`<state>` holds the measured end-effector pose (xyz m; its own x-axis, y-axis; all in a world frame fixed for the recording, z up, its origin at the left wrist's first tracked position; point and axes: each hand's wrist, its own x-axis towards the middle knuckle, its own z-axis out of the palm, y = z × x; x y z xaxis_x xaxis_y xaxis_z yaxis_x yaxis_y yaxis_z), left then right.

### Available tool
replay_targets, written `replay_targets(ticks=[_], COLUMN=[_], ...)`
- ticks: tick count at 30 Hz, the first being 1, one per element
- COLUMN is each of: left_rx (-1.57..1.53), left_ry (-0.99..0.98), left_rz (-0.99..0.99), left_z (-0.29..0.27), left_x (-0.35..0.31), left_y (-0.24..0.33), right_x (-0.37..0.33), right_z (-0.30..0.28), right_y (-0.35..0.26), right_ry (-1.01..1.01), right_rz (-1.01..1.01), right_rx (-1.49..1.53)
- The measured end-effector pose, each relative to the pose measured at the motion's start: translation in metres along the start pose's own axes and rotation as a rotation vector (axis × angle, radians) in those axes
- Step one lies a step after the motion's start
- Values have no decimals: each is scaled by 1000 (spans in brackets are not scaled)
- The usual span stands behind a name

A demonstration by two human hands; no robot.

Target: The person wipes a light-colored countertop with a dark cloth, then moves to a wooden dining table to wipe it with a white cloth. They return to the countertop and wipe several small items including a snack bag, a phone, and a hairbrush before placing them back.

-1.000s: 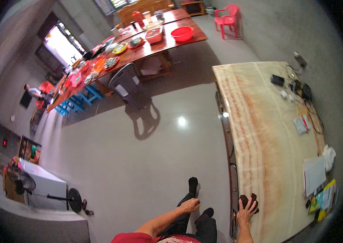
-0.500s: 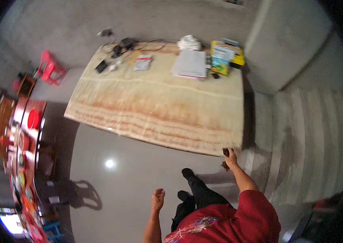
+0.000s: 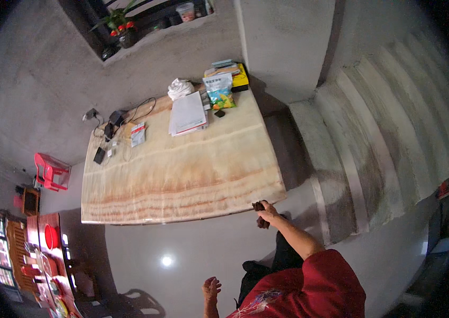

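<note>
One hand, the right hand (image 3: 264, 210), is resting on the near right corner of the tabletop (image 3: 182, 169), low and right of centre in the frame, fingers curled over the stone edge; something dark is showing at the fingertips, but whether it is being held I cannot tell. The left hand (image 3: 211, 287) is hanging free at the bottom of the frame, fingers loosely spread and holding nothing. To be working well at this corner, I judge the person should be keeping the palm planted flat for support and the feet clear of the slab's underside.

Farther out, toward the upper middle, a stack of white papers (image 3: 188, 113) is lying beside a crumpled white cloth (image 3: 180, 87), a colourful packet (image 3: 219, 91) and a yellow box (image 3: 240, 77). Chargers and cables (image 3: 112, 119) are trailing off the upper left corner. Concrete stairs (image 3: 389, 132) are rising on the right, close to the person's side, and a red plastic chair (image 3: 49, 170) is standing at the left edge.
</note>
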<state>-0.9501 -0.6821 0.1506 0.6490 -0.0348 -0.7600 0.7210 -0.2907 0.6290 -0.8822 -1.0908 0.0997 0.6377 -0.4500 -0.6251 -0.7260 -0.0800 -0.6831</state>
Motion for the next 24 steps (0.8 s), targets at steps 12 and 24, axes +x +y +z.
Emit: replay_targets(ticks=[12,24], left_rx=[75,294], left_ry=[-150,-78], left_rz=[141,192], left_z=[257,330], left_x=[91,117], left_y=[79,123], right_x=[86,174], right_z=[-57,-130], right_y=[69,-7], right_ry=[55,137], right_rz=[-457,-891], right_rx=[-490,-673])
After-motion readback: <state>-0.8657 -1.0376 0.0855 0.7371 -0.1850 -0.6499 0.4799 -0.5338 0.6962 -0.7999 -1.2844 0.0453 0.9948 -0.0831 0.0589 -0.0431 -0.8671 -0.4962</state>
